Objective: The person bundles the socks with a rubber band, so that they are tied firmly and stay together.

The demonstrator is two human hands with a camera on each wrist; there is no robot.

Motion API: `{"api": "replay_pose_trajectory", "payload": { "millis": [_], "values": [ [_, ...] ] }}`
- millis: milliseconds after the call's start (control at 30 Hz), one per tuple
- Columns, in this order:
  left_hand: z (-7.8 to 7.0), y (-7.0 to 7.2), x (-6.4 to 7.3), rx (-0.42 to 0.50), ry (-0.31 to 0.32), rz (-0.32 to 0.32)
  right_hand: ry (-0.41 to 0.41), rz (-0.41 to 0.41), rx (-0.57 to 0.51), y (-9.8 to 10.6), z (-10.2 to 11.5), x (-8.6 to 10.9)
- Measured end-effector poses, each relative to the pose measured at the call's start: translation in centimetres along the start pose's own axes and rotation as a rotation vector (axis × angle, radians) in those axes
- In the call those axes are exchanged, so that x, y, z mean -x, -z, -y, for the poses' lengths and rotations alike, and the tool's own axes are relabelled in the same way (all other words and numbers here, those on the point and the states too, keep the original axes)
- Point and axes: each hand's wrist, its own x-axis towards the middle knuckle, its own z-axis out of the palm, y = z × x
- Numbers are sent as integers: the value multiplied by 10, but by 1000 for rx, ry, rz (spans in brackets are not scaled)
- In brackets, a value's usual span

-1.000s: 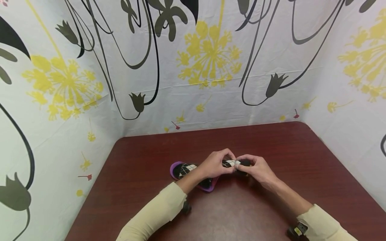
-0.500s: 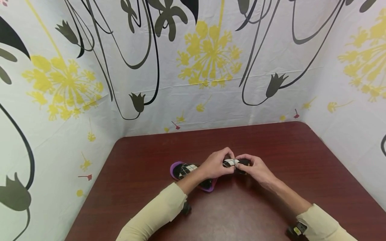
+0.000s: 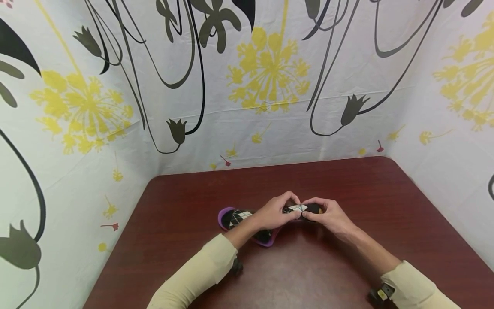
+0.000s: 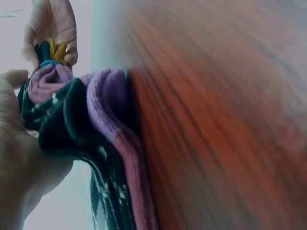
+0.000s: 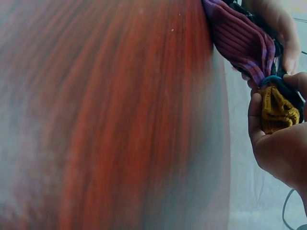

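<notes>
A pair of socks (image 3: 240, 216), black and white argyle above with purple beneath, lies across the table and rises at its right end into both hands. My left hand (image 3: 275, 210) grips the socks just left of a thin blue band (image 5: 272, 78) that cinches them. At the right end, my right hand (image 3: 328, 215) pinches the socks beside the band, its thumb and fingers around the gathered tip. Mustard-yellow knit (image 5: 280, 112) bulges out past the band in the right wrist view. In the left wrist view the sock fabric (image 4: 115, 129) hangs in folds below my left hand.
The dark red wooden table (image 3: 308, 274) extends around the hands, with rounded far corners. Patterned white cloth (image 3: 247, 137) stands behind it and along both sides. Black wrist devices sit under the left sleeve (image 3: 200, 266) and the right sleeve (image 3: 413, 283).
Both hands stay nearly in place at the band. The held end of the socks has turned slightly, and some purple underside and a bit of yellow at the tip now show.
</notes>
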Motion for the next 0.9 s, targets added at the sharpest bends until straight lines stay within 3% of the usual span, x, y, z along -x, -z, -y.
{"api": "replay_pose_trajectory", "payload": {
  "millis": [100,200,300,467,600,767,900],
  "values": [
    [3,1,1,64,57,1,12,8,9,2,-1,-1],
    [6,1,-1,69,132,15,34,27,9,4,-2,-2],
    [9,2,-5,92,167,56,71,63,-8,5,-2,-4],
    [12,3,-12,220,147,84,116,66,-21,5,-3,-4],
    [14,4,-12,288,147,82,80,21,-39,4,-3,-1],
    [16,7,-11,293,151,117,-27,-17,-73,5,-2,1],
    [15,8,-11,282,146,141,-58,-27,-81,6,-2,1]
  ]
}}
